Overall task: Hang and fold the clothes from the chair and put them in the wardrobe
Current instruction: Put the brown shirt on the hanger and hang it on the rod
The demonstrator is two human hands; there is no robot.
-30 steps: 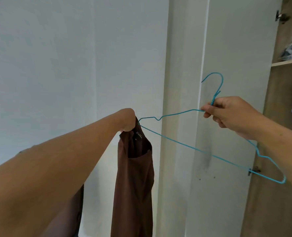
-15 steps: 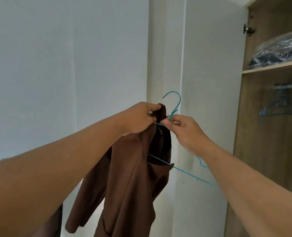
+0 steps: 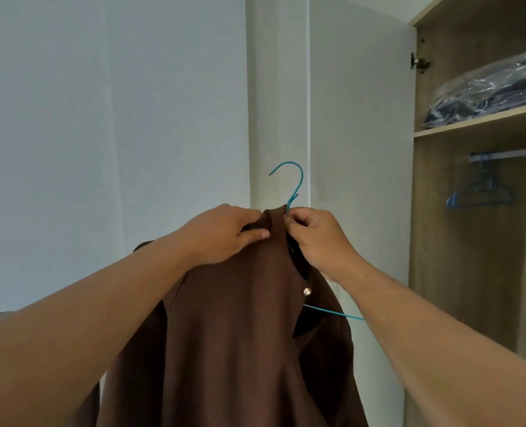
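Closest in, the left hand [image 3: 224, 234] grips the collar of the brown button-front garment [image 3: 234, 334], thumb laid over the cloth, while the right hand [image 3: 315, 238] pinches the neck of the thin turquoise wire hanger [image 3: 293, 192] just under its hook. To finish well, I judge the collar should be centred around the hook and both shoulders seated on the wire before either grip lets go. Much of the hanger is buried inside the fabric; only a short stretch of its lower bar shows beside the right forearm. Farther right, the open wooden wardrobe [image 3: 471, 257] holds a rail [image 3: 508, 154] with blurred blue hangers [image 3: 480, 192] and a plastic-wrapped dark bundle [image 3: 489, 90], cut off by the frame edge.
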